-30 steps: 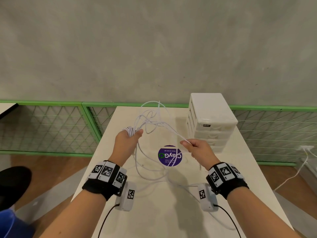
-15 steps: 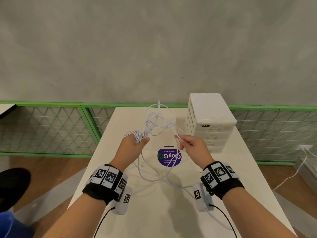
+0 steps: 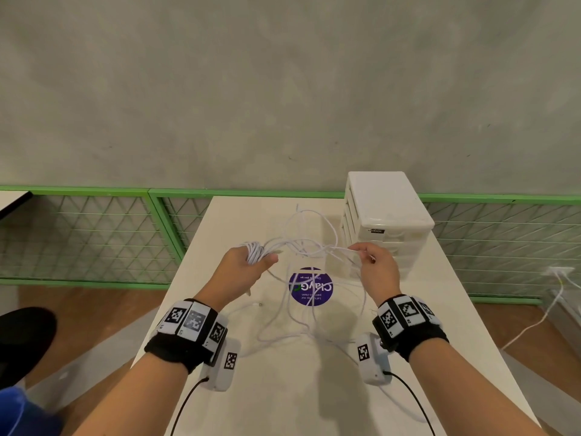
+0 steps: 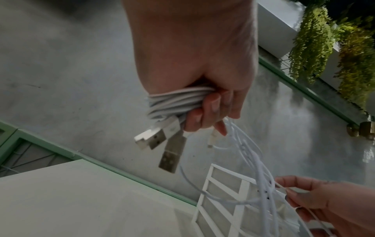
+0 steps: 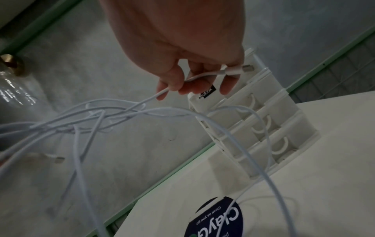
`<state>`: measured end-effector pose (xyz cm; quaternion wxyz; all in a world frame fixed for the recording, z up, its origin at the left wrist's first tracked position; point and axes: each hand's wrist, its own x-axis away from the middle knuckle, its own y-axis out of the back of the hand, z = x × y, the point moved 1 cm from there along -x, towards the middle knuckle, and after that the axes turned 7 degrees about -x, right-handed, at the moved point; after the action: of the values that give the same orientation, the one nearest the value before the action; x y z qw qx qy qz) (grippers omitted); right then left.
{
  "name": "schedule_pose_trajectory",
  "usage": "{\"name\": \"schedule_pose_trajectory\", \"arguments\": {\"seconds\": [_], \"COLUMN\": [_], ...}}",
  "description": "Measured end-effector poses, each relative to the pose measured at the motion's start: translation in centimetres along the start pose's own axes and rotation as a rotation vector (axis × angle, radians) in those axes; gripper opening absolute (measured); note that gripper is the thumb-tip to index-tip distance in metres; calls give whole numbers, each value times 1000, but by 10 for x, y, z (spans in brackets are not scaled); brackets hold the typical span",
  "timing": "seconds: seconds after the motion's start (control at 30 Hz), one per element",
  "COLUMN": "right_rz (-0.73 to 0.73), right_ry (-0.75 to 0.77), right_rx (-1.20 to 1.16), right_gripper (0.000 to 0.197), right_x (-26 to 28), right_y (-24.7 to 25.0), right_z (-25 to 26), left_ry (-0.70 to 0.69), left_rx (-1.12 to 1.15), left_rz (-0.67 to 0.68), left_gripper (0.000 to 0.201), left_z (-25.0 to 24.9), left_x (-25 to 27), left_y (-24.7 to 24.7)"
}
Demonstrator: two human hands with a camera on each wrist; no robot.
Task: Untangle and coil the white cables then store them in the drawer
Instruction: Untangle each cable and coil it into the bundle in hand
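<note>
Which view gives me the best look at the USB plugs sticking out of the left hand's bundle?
Left wrist: the two USB plugs jut out large and unobstructed below the left hand. In the head view they are mostly hidden behind that hand. The right wrist view doesn't show them.

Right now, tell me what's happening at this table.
A person is untangling white cables above the table. The left hand grips a coiled bundle with USB plugs sticking out. The right hand pinches one cable end near its connector, with a knot of loops strung between the hands. Loose cable trails on the table around a purple sticker. The white drawer unit looks closed.
</note>
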<state>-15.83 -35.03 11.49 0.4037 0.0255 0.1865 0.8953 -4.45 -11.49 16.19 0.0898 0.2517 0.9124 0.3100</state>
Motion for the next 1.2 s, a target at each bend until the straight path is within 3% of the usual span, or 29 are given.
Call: {"name": "schedule_pose_trajectory", "arguments": {"seconds": [0.17, 0.43, 0.6, 0.67, 0.73, 0.87, 0.9, 0.97, 1.07, 1.2], "right_rz": [178, 246, 271, 283, 252, -17, 1, 204, 591, 725], "right_ry": [42, 128, 148, 142, 142, 247, 263, 220, 139, 82], "right_rx": [-103, -258, -323, -332, -287, -137, -168, -224, -111, -170], "right_gripper": [23, 33, 33, 32, 27, 13, 15, 22, 26, 32], "right_x": [6, 13, 21, 22, 21, 26, 29, 36, 47, 52], "right_y": [-6, -13, -24, -25, -27, -22, -22, -27, -42, -47], "right_z": [5, 21, 31, 32, 32, 36, 39, 45, 49, 53], "left_ry": [-37, -1, 19, 21, 42, 93, 90, 71, 59, 57], "left_rx": [20, 41, 52, 18, 12, 149, 177, 174, 168, 170], "left_rz": [99, 134, 205, 208, 170, 108, 120, 167, 196, 188], "left_gripper": [51, 43, 21, 30, 33, 27, 28, 33, 37, 31], "left_z": [-6, -19, -23, -20, -18, -21, -22, -25, -29, -30], "left_x": [2, 6, 9, 10, 12, 10, 9, 8, 7, 4], "left_y": [-4, -10, -22, -28, -32, -28, -26, -23, -21, -17]}}
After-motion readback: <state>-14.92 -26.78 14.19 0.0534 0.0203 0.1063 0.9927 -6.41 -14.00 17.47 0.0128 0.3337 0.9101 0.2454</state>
